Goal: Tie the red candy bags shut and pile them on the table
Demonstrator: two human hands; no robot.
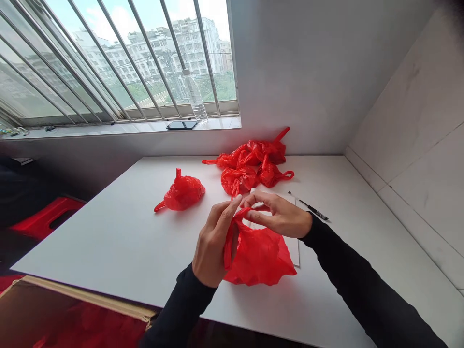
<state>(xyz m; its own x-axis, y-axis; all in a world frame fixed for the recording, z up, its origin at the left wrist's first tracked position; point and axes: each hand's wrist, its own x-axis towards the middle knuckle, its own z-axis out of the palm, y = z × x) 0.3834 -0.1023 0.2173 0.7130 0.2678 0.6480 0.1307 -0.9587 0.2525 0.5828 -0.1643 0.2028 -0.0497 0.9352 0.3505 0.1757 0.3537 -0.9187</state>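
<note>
Gripping a limp red plastic bag [263, 256] is the left hand [213, 241]; the right hand [277, 211] seemingly pinches it; should feel light; hold its handle [228, 247].

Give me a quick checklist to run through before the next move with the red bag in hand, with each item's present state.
1. Left hand on the red bag: ok, it has hold of the gathered side.
2. Right hand gripping the bag: cannot tell; its fingers are at the top edge, but the pinch is unclear.
3. Contents of the bag: cannot tell; the plastic hides the inside.
4. White pad in full view: not ok, the bag and hands cover much of it.
5. Pen apart from the bag: ok, it lies on the table beyond the right wrist.
6. Lone tied bag apart from the pile: ok.
</note>
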